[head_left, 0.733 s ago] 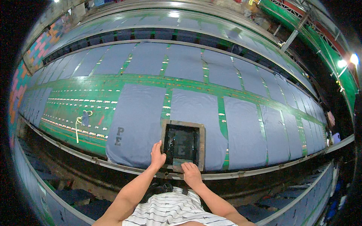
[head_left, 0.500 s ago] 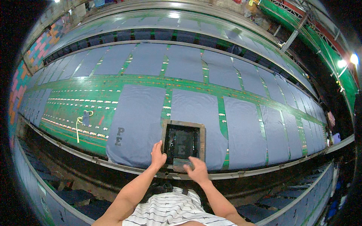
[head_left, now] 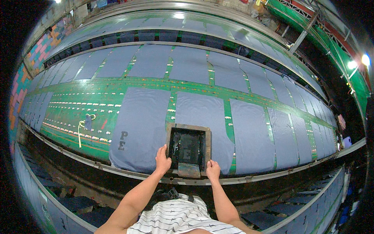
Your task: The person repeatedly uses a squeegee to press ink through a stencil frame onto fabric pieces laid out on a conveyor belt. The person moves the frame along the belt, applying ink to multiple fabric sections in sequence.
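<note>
A small wooden screen-printing frame point(head_left: 209, 145) with dark ink inside lies flat over one blue-grey fabric panel point(head_left: 200, 109) at the table's near edge. My left hand point(head_left: 163, 160) grips the frame's left side, fingertips on the outer edge. At its lower right corner, my right hand point(head_left: 213, 171) is closed on the wood. A squeegee point(head_left: 189, 170) with a flat blade rests inside the frame against its near end, with neither hand on it. Dark letters show through the mesh point(head_left: 187, 146). The panel to the left point(head_left: 142, 117) bears dark printed letters near its left edge.
The long green table point(head_left: 83, 103) carries rows of fabric panels and has a raised rail point(head_left: 136, 175) along its near edge. A scrap of cloth with a pale cord point(head_left: 88, 123) lies on the left. More panel-covered tables stand beyond and behind me.
My right hand has left the squeegee and moved right and slightly down to the frame's lower right corner. The squeegee now leans at the near end. My left hand stays put.
</note>
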The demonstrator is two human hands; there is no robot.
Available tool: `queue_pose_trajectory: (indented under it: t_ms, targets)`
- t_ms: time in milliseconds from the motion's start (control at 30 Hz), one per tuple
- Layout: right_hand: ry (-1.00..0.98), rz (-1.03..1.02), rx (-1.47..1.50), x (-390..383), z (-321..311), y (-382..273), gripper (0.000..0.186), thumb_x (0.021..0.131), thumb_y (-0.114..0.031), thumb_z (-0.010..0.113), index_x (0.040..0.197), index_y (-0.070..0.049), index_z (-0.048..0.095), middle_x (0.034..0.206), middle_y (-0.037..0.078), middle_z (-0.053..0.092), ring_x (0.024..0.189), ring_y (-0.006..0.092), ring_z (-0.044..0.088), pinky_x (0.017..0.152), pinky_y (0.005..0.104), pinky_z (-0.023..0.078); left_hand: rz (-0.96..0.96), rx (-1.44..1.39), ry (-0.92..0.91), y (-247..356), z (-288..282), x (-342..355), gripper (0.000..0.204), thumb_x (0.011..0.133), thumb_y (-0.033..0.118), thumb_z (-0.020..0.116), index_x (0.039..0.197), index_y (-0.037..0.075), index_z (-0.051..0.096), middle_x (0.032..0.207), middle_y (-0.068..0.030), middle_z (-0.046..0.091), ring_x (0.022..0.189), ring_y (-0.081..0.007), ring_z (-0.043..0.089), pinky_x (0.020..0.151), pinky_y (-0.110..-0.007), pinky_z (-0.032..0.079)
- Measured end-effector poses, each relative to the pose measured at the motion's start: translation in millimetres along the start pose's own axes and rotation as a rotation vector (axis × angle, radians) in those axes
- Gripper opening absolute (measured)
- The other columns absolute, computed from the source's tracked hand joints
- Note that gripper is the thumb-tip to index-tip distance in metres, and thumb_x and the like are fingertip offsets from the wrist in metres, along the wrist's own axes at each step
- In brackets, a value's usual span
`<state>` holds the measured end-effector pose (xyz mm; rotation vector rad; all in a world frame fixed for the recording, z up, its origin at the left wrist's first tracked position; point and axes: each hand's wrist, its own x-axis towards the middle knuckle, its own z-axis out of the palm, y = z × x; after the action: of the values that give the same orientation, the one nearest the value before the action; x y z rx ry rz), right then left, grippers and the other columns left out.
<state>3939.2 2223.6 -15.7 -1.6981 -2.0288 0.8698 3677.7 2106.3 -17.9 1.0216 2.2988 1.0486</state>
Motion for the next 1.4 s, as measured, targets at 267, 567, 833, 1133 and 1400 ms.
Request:
queue_pose_trajectory:
  t_ms: [267, 567, 833, 1133, 1400]
  targets:
    - [-0.008, 0.025, -0.041, -3, -7, -11, 0.034, 0.096, -0.021, 0.056, 0.115, 0.003, 0.069, 0.112, 0.023, 0.067, 0.106, 0.0418, 0.063, 0.093, 0.0475, 0.049, -0.003, 0.027, 0.017, -2, 3, -1, 0.073, 0.077, -0.001, 0.057, 0.148, 0.005, 0.042, 0.144, -0.0140, 0.047, 0.137, -0.0349, 0.042, 0.111, -0.050, 0.034]
    - [0.082, -0.020, -0.022, -13, -8, -12, 0.029, 0.089, -0.012, 0.061, 0.114, 0.002, 0.069, 0.105, 0.020, 0.066, 0.100, 0.0402, 0.063, 0.089, 0.0471, 0.050, 0.114, -0.086, 0.091, 2, -2, -7, 0.074, 0.074, -0.007, 0.057, 0.145, 0.002, 0.044, 0.144, -0.0171, 0.048, 0.137, -0.0370, 0.041, 0.115, -0.045, 0.033]
    - [0.160, -0.072, 0.073, -16, -8, -12, 0.026, 0.088, -0.008, 0.061, 0.111, 0.003, 0.069, 0.104, 0.020, 0.067, 0.099, 0.0391, 0.064, 0.087, 0.0462, 0.051, 0.166, -0.111, 0.160, 6, -7, -11, 0.078, 0.067, -0.010, 0.057, 0.144, 0.000, 0.047, 0.140, -0.0217, 0.051, 0.134, -0.0386, 0.047, 0.116, -0.042, 0.035]
    - [0.170, -0.073, 0.069, -21, -17, -17, 0.025, 0.088, -0.007, 0.061, 0.111, 0.003, 0.068, 0.104, 0.019, 0.066, 0.100, 0.0389, 0.063, 0.087, 0.0453, 0.050, 0.195, -0.143, 0.146, 15, -12, -11, 0.075, 0.071, -0.008, 0.056, 0.145, 0.000, 0.045, 0.145, -0.0207, 0.048, 0.137, -0.0382, 0.042, 0.117, -0.043, 0.032]
    - [0.229, -0.137, 0.083, -14, -27, -13, 0.024, 0.091, -0.005, 0.062, 0.113, 0.005, 0.067, 0.102, 0.017, 0.066, 0.094, 0.0345, 0.064, 0.083, 0.0416, 0.050, 0.206, -0.189, 0.112, 32, -13, 1, 0.076, 0.071, -0.009, 0.056, 0.146, 0.001, 0.045, 0.144, -0.0198, 0.048, 0.136, -0.0377, 0.042, 0.117, -0.043, 0.032]
